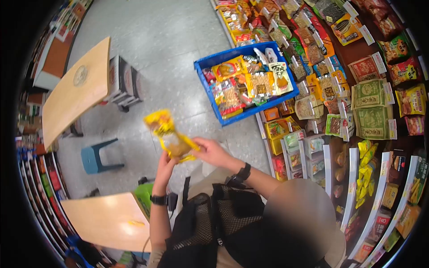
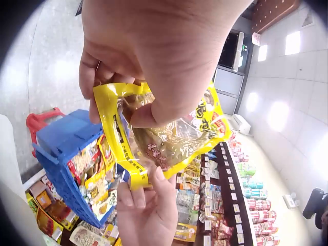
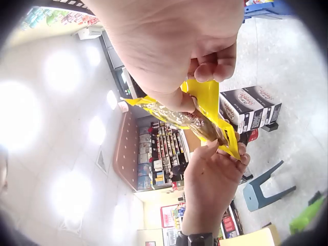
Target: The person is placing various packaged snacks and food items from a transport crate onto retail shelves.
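Both hands hold a yellow plastic food packet (image 1: 167, 134) with a clear window and something brown inside. My left hand (image 1: 165, 169) pinches its near end, thumb (image 2: 146, 115) across the window. At the packet's right edge, my right hand (image 1: 212, 152) grips the yellow border. The left wrist view shows the packet (image 2: 169, 141) broadside, its printed border facing the camera. Seen from the right wrist, the packet (image 3: 205, 125) is nearly edge-on and bent, with my right thumb (image 3: 179, 101) pressed on it.
A blue crate (image 1: 210, 100) full of snack packets stands ahead, against shelves (image 1: 321, 147) of packaged food on the right. On the left are a wooden table (image 1: 96, 67), stacked cartons (image 1: 123, 80), a blue stool (image 1: 91, 158) and a nearer table (image 1: 105, 214).
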`<state>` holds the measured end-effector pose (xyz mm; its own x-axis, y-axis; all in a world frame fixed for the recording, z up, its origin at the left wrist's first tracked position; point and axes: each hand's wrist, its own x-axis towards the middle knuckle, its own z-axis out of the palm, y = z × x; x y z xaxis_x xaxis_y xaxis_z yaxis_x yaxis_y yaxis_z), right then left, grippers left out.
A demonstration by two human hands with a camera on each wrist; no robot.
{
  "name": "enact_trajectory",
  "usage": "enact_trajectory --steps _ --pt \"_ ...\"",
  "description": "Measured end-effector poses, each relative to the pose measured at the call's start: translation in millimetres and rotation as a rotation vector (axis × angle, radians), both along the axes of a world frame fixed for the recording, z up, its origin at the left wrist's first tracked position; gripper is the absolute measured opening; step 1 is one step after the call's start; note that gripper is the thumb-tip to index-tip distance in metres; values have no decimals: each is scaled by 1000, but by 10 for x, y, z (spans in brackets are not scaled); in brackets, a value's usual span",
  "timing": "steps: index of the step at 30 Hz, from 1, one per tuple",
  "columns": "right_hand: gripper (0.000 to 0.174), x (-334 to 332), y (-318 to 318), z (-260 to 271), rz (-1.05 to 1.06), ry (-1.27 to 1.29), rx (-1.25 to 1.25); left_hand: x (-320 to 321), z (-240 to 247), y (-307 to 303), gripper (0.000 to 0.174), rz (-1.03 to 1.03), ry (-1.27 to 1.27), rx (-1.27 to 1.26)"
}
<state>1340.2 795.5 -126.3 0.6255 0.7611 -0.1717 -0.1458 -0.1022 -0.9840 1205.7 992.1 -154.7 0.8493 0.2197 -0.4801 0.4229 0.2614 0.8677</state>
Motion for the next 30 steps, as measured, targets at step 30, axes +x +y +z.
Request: enact_trajectory --steps 30 --pt "38 5087 3708 133 398 -301 -68 5435 -373 4027 23 -345 -2 -504"
